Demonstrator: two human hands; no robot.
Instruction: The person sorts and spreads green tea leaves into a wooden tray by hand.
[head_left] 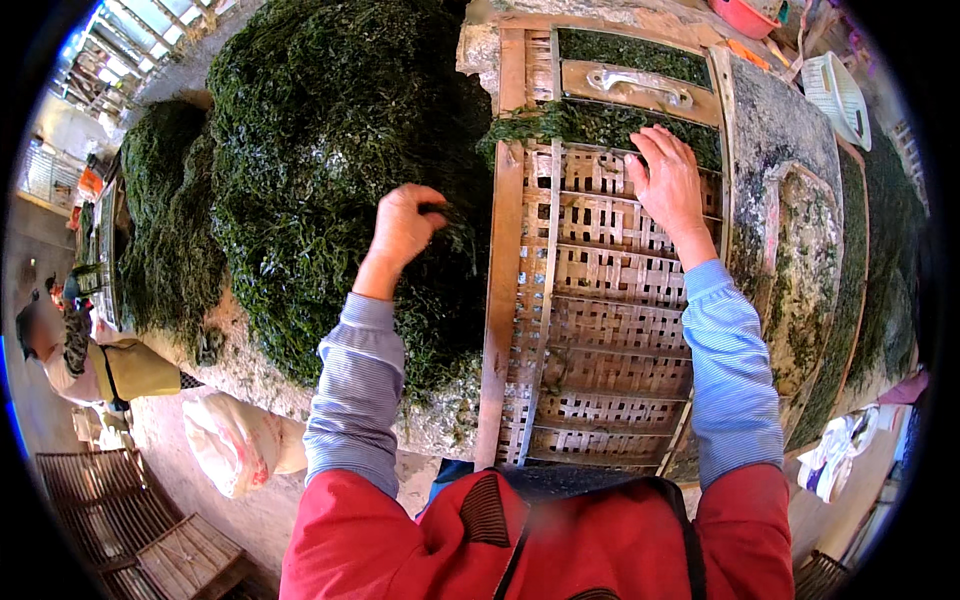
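A large heap of stringy green waterweed rises at the left of the work surface. At its right edge my left hand is closed, fingers curled around what look like dark strands of the weed. A wooden frame with a woven bamboo lattice lies in front of me. Over the frame's far part my right hand is open, fingers stretched out beside a band of spread weed. Just beyond that band, a wooden board with a metal handle lies across the frame.
A stained slab adjoins the frame on the right, with more weed past it. Farther back are a white basket and a red basin. At left, another person stands near a white sack and a bamboo chair.
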